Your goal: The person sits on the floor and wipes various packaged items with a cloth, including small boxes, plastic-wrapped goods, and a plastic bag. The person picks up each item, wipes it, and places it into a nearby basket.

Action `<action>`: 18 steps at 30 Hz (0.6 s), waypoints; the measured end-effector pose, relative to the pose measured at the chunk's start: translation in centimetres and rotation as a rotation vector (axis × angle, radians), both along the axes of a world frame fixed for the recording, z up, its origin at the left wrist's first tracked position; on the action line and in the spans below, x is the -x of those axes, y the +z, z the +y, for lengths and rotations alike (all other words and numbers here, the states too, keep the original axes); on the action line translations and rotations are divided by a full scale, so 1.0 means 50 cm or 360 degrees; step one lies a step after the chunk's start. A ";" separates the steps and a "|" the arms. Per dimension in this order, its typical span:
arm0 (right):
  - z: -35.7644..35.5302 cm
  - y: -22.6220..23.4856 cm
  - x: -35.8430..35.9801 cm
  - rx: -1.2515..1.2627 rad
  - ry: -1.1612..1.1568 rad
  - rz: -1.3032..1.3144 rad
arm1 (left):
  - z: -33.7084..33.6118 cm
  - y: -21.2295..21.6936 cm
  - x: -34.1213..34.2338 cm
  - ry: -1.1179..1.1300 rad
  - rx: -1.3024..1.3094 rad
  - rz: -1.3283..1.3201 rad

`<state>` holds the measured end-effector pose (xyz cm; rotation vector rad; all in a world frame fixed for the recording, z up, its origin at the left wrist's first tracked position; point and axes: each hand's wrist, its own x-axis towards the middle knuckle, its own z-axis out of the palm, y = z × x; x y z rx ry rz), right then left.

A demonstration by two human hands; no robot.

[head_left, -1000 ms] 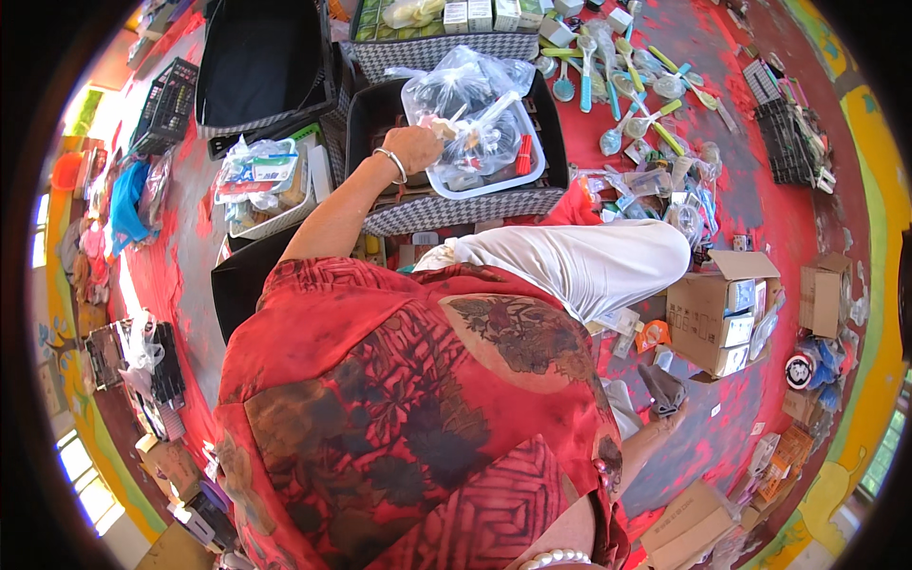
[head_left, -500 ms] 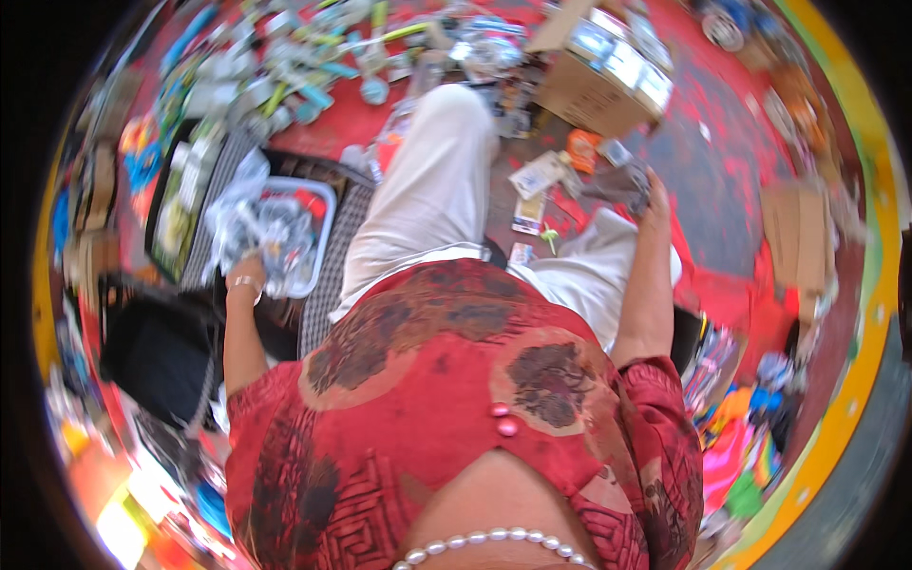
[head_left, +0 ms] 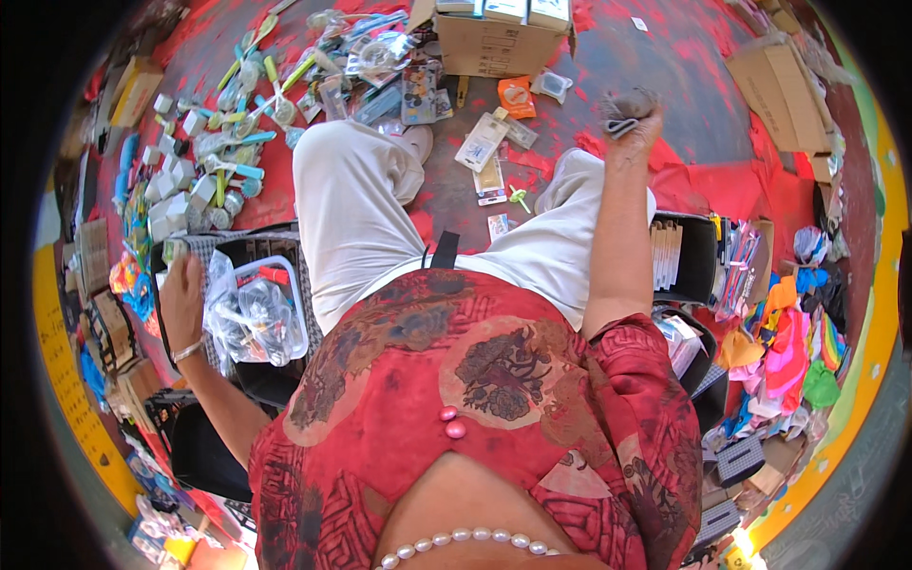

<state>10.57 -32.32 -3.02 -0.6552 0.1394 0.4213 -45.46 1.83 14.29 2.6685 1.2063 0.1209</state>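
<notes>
My right hand is raised beyond my right knee, its fingers closed round a dark grey, fuzzy-looking soft bundle with a folded edge showing. At the left, my left hand is over the left end of a black crate, its fingers pointing away from me. Whether it grips anything there is hidden. Beside it stands a white plastic tub filled with clear plastic packets. Between my legs lie a white card pack, an orange packet and a small green item.
An open cardboard box with white and blue boxes stands ahead. Loose brushes or utensils with green and blue handles and small white boxes spread at the far left. Black bins and a bright heap of cloth-like items are at my right.
My left hand has left the tub of packets and moved left to the crate's end. My right hand still holds the grey bundle, now held farther from the items on the floor. The view has shifted.
</notes>
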 end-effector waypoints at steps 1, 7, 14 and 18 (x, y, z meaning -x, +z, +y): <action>0.015 0.004 0.005 -0.0051 -0.0084 0.0072 | -0.005 0.005 -0.092 -0.0171 0.0019 -0.0235; 0.083 0.039 0.066 0.0404 0.0184 0.0137 | -0.106 -0.128 -0.629 -0.0880 0.0977 -0.0802; 0.250 0.035 0.112 0.1047 0.0212 -0.0220 | -0.250 -0.329 -0.874 -0.1015 0.2053 -0.0515; 0.283 0.052 0.104 0.1533 -0.0083 -0.0914 | -0.229 -0.340 -0.894 -0.0220 0.3374 -0.1048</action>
